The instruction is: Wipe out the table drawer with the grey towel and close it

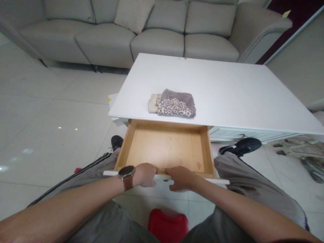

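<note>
A wooden drawer stands pulled out from under the white coffee table, its bare wood bottom showing. Over its white front edge my left hand is hooked, fingers on the inner side and thumb outside. Close beside it, my right hand grips the same front edge in the same way. A folded grey towel with a cream pattern lies on the tabletop just behind the drawer, partly over a cream folded towel.
A grey sofa with cushions runs along the far side of the table. Below the drawer a red plastic stool sits between my legs. My shoes flank the drawer on the tiled floor. Several shoes lie at the right.
</note>
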A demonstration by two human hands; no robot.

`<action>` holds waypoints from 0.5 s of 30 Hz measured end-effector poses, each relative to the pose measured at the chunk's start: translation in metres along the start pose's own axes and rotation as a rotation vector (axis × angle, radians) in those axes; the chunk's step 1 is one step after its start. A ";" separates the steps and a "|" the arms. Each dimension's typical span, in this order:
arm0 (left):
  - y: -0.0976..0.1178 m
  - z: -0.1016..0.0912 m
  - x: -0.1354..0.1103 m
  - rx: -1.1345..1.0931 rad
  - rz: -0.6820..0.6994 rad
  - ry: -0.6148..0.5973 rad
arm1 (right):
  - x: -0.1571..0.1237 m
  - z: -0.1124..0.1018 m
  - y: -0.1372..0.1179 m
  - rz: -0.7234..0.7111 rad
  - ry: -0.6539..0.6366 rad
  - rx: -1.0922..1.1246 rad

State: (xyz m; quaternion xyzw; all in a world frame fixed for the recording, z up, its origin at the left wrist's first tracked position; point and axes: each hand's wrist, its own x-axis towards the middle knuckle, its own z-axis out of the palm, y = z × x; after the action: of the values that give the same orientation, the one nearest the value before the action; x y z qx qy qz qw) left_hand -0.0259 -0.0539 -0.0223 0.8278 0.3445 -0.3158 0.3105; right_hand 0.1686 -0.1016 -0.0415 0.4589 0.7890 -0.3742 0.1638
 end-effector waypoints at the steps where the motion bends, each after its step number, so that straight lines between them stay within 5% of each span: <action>1: 0.001 0.000 -0.001 0.005 0.000 -0.004 | 0.000 0.000 0.000 0.000 0.000 -0.002; 10: -0.005 -0.012 -0.001 -0.060 0.004 -0.060 | -0.001 0.002 0.005 -0.081 0.132 0.056; 15: -0.024 -0.022 -0.003 -0.171 0.099 0.100 | -0.002 -0.010 0.015 -0.070 0.187 0.160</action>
State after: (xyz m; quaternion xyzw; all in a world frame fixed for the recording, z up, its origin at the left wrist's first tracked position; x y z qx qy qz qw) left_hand -0.0388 -0.0253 -0.0140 0.8291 0.3438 -0.2277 0.3777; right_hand 0.1836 -0.0906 -0.0402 0.4757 0.7839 -0.3970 0.0391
